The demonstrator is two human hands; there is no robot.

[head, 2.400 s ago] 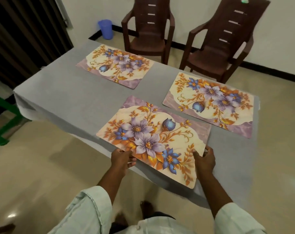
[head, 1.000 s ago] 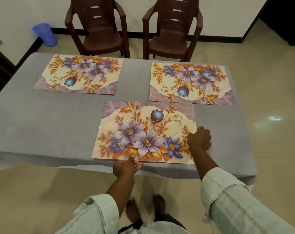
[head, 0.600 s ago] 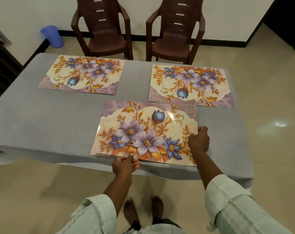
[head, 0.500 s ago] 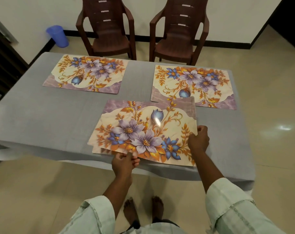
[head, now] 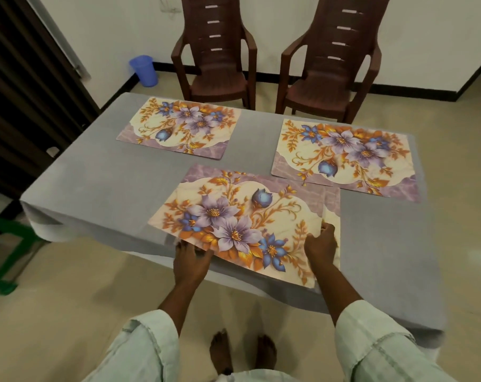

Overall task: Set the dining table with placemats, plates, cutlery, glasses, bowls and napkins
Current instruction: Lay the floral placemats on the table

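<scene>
We have the top mat [head: 242, 221] by its near edge, at the near side of the bench [head: 118, 177], with a second mat [head: 331, 216] showing beneath it just beyond our right hand [head: 320, 245]. Our left hand [head: 191, 256] grips the near-left stretch of the edge, fingers [head: 203, 250] curled onto the printed face, though we cannot tell where the thumb sits under the sheet. Our right hand pinches the right edge, fingers [head: 326, 228] bent over the rim. The near-right corner overhangs the bench between our wrists. We judge the mat light, thin and glossy: stiff enough to hold a plane when supported at two points, yet flexible enough to bow if lifted by one corner. The slick face probably slides easily over the mat below and over the grey cloth, so a pinch at the rim serves better than flat pressure on top. Taking hold at two well-separated places along the edges, as now, should keep it level. There is little to break, but a sharp bend could crease it. Two more mats [head: 178, 128] [head: 344, 158] lie flat beyond our fingers, apart from this one, before two chairs [head: 214, 59].
</scene>
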